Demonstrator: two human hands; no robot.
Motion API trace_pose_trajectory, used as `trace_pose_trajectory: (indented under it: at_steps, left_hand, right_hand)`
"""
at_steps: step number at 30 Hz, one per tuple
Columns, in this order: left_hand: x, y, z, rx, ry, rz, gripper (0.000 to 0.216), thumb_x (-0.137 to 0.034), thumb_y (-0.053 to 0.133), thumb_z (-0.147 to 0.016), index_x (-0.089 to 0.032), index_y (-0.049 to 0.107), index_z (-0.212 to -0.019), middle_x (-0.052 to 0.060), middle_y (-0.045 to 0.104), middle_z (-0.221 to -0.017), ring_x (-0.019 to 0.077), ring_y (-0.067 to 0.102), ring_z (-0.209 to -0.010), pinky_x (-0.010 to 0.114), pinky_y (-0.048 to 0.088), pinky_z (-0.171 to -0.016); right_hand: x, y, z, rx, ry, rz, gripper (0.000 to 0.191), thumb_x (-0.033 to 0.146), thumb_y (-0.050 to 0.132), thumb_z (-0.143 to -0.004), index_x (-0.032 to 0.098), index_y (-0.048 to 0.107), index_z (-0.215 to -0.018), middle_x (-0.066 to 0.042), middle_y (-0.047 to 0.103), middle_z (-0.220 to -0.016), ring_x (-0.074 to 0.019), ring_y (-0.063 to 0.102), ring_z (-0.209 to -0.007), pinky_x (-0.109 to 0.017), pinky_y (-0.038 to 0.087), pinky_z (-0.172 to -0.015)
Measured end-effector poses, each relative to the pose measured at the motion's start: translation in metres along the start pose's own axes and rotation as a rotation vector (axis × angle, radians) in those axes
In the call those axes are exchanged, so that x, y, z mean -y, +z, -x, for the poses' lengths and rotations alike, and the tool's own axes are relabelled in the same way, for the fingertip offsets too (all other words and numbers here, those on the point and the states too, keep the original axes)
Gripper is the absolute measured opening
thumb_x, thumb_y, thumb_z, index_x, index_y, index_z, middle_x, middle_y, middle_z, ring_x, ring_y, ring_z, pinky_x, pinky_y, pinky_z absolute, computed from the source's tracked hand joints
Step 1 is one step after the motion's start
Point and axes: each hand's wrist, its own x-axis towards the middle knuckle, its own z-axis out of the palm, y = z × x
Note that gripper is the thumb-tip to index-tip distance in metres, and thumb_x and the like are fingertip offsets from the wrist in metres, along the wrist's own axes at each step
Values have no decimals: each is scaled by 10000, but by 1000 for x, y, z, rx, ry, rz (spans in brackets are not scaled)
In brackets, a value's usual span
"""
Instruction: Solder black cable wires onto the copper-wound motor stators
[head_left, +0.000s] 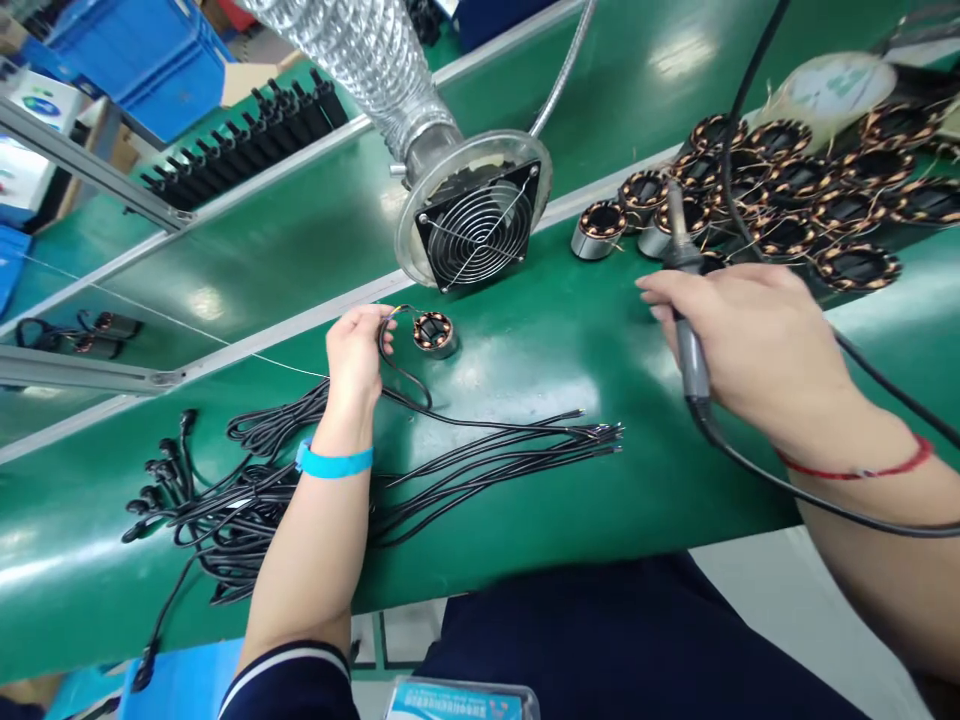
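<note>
My left hand (358, 352) pinches a thin black wire (405, 385) whose end reaches a small copper-wound motor coil (434, 333) on the green bench, just right of my fingers. A blue band sits on that wrist. My right hand (750, 335) is wrapped round a soldering iron (684, 290); its tip points away from me toward a coil at the edge of the pile, and its black cord (825, 500) trails back past my wrist.
A heap of several wound coils (795, 200) lies at the far right. A fume fan (478, 222) on a silver duct stands behind the single coil. A bundle of black leads (315, 470) sprawls over the bench (570, 350) near its front edge.
</note>
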Motion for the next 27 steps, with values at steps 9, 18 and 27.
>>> trace_pose_trajectory:
  at_steps: [9,18,27]
  left_hand:
    - [-21,18,69,467,40,-19,216,-363,609,-857,-166,676,-795,-42,560,-578,46,399,-394,199,263,-392]
    - [-7,38,82,711,-314,-109,63,-158,642,-776,-139,592,-743,-94,429,-517,48,323,-474,210,260,-523]
    - [2,31,78,882,-143,-362,122,-241,672,-776,-149,604,-735,-63,499,-581,88,427,-569,230,332,-580]
  right_hand:
    - [-13,29,-11,-81,-8,-40,306,245,469,-924,167,637,-1167,-110,727,-892,-240,644,-762,-362,501,-682]
    - [51,2,-10,-104,-221,-419,193,225,491,-912,257,645,-1024,14,669,-665,-163,623,-564,-307,514,-579]
    - [73,9,0,50,15,-453,486,399,613,-877,171,507,-1292,-124,675,-1072,-300,674,-955,-446,573,-781]
